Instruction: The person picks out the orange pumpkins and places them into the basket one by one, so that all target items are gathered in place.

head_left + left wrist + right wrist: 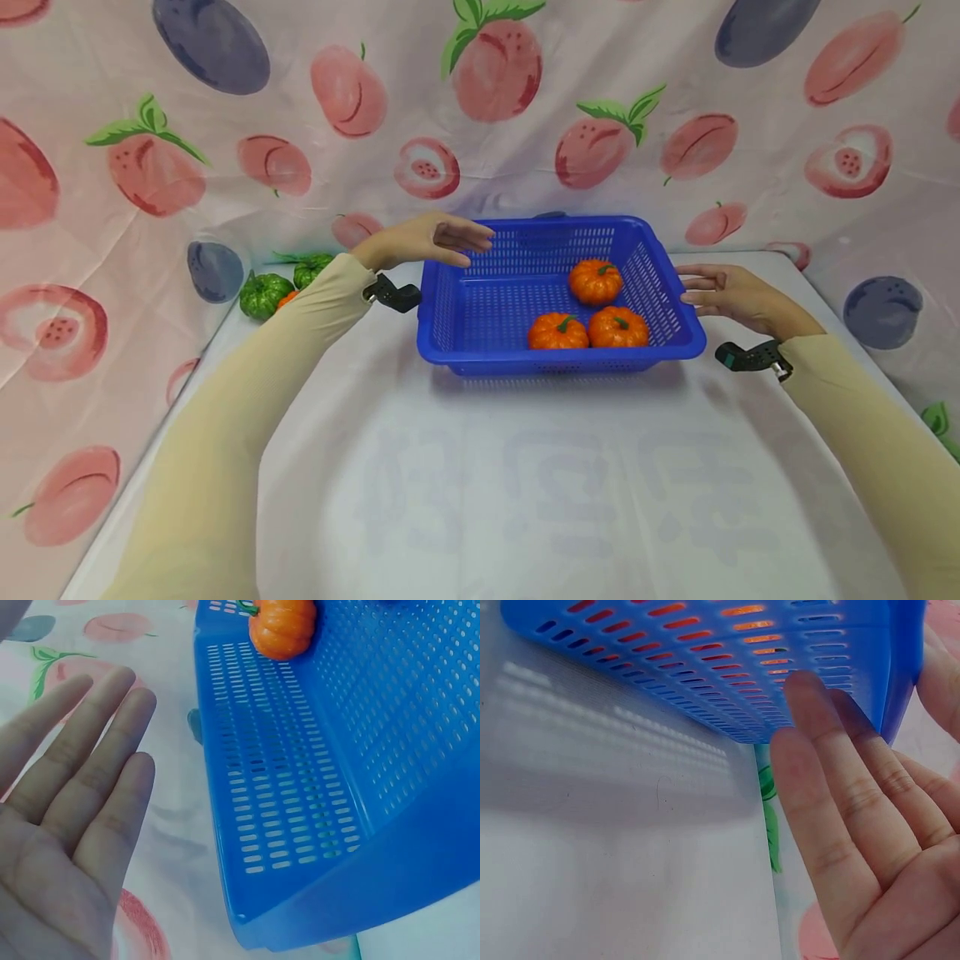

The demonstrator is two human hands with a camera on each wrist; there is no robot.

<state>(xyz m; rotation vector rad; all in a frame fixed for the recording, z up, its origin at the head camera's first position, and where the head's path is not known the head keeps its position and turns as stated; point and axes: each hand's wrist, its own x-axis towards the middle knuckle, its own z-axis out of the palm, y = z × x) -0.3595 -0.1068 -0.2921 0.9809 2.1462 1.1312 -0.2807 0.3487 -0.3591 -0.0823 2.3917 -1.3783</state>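
A blue plastic basket (555, 357) with slotted walls stands near the back of the white table, with three small orange pumpkins (596, 282) in its right half. Above its back left corner my left hand (431, 239) has its fingers extended and holds nothing; the left wrist view shows a gap between those fingers and the basket rim (214, 780). Beside the basket's right wall is my right hand (738, 296), fingers extended. In the right wrist view its fingertips lie close to the slotted wall (705, 660); whether they touch it I cannot tell.
At the back left of the table (450, 483), green pumpkins (262, 296) and a bit of an orange one (287, 298) sit partly behind my left forearm. A fruit-patterned cloth (510, 167) hangs behind the table and along its sides.
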